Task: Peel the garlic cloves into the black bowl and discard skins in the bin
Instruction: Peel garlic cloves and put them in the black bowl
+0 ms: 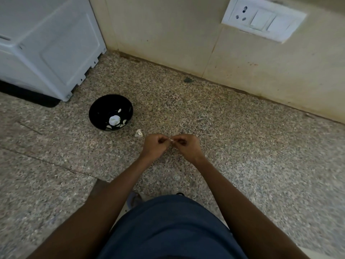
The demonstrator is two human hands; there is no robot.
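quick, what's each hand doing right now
Left hand: pinching the garlic clove.
Right hand: pinching the same clove from the other side.

The small pale garlic clove pinched between the left hand and the right hand is mostly hidden by curled fingers; whether skin remains on it is too small to tell. The white boxy appliance is cut off by the left and top edges. The pale pieces inside the round black bowl are too blurred to count.
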